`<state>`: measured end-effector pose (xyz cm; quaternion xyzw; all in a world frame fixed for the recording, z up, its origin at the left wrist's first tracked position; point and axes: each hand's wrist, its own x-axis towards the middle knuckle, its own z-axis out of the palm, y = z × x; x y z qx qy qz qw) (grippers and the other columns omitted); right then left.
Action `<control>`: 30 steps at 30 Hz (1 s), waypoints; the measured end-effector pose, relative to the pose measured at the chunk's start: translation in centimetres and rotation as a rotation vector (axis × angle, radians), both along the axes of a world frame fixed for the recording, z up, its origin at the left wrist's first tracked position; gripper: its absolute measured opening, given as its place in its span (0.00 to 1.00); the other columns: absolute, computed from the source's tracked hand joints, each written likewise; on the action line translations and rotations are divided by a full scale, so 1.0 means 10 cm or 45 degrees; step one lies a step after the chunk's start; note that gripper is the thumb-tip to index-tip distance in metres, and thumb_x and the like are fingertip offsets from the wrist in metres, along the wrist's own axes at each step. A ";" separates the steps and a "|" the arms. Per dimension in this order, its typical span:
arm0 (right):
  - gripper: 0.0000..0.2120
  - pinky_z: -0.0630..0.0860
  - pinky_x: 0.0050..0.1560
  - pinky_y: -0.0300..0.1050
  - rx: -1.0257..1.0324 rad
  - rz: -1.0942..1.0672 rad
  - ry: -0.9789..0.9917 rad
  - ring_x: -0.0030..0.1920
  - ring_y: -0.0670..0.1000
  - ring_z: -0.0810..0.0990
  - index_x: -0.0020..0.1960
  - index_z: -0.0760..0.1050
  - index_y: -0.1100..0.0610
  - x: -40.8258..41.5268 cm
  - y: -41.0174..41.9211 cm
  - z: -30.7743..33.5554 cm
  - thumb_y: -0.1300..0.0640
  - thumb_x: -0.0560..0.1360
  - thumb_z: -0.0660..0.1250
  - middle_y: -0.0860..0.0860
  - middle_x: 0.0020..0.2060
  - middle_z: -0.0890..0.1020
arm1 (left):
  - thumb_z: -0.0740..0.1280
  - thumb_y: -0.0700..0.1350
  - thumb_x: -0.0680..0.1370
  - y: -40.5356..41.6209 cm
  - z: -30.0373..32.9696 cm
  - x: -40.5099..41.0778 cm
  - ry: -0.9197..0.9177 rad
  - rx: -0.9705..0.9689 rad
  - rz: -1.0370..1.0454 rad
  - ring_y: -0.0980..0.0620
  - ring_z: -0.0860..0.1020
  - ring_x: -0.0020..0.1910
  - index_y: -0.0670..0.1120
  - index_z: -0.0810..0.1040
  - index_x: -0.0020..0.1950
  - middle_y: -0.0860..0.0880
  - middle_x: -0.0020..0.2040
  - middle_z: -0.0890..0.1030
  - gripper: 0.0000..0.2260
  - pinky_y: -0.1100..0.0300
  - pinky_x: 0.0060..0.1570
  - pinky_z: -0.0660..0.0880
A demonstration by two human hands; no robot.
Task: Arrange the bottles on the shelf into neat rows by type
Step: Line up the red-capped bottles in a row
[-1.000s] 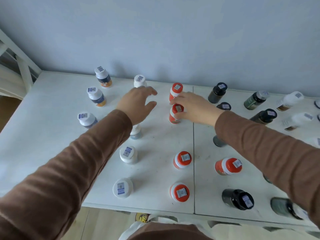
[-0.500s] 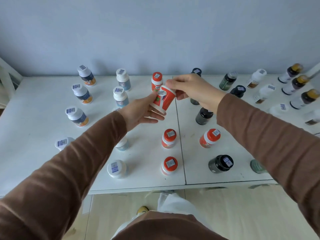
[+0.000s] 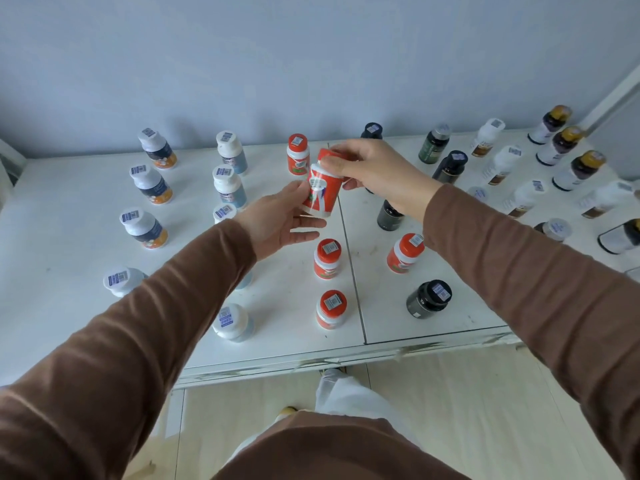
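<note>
— What's in the hands?

— One orange plastic bottle with a white label, tilted and lifted clear of the white shelf, just left of centre frame. The right hand pinches its cap end, fingers curled round it; the left hand cups it from below, thumb against the side and fingers spread loosely, so that grip is slack rather than clamped.

— How many orange ones altogether?

— Five. Four orange-capped bottles stand on the shelf: one at the back, two in a column below the hands, and one right of the seam.

— And the other types?

— In the left part of the frame, three white-capped bottles with dark-and-orange labels stand in a column. A fourth white cap sits below them, its body cut off by the brown sleeve. Next column: white-capped bottles with pale blue labels. I count four plainly (a fifth seems to peek out under the forearm, too hidden to be sure).

— The right side?

— Black-capped dark bottles: four visible, one half behind the right hand. One dark green bottle with a silver cap. Three gold-capped dark bottles with white labels in the upper right corner. Several all-white bottles lean between these, blurred; I cannot count them reliably, and the bottles at the right edge are cut off.
</note>
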<state>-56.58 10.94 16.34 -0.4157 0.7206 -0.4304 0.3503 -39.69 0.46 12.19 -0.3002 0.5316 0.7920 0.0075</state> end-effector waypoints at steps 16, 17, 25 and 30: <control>0.21 0.75 0.60 0.50 0.311 0.241 0.670 0.58 0.52 0.77 0.64 0.73 0.51 0.08 -0.17 -0.74 0.49 0.73 0.72 0.50 0.59 0.77 | 0.64 0.48 0.79 -0.22 -0.23 -0.08 -0.471 -1.167 -0.212 0.47 0.75 0.61 0.51 0.73 0.66 0.47 0.64 0.76 0.16 0.49 0.63 0.74; 0.20 0.76 0.60 0.50 0.299 0.240 0.668 0.57 0.52 0.77 0.63 0.74 0.51 0.07 -0.18 -0.75 0.49 0.73 0.73 0.50 0.59 0.77 | 0.64 0.48 0.79 -0.23 -0.24 -0.09 -0.471 -1.165 -0.212 0.47 0.75 0.61 0.51 0.73 0.66 0.47 0.64 0.76 0.16 0.49 0.63 0.74; 0.24 0.76 0.58 0.49 0.291 0.349 0.594 0.56 0.49 0.76 0.65 0.73 0.49 -0.17 -0.40 -0.63 0.42 0.72 0.71 0.49 0.59 0.76 | 0.63 0.48 0.79 -0.39 -0.31 -0.20 -0.478 -1.300 -0.172 0.47 0.75 0.61 0.50 0.72 0.66 0.47 0.64 0.77 0.15 0.50 0.64 0.72; 0.18 0.68 0.59 0.47 0.177 0.235 0.918 0.62 0.55 0.73 0.67 0.71 0.54 -0.46 -0.96 -0.50 0.55 0.78 0.66 0.54 0.62 0.74 | 0.60 0.47 0.80 -0.57 -0.33 -0.40 -0.629 -1.603 -0.132 0.44 0.72 0.64 0.48 0.70 0.68 0.46 0.65 0.75 0.16 0.51 0.65 0.69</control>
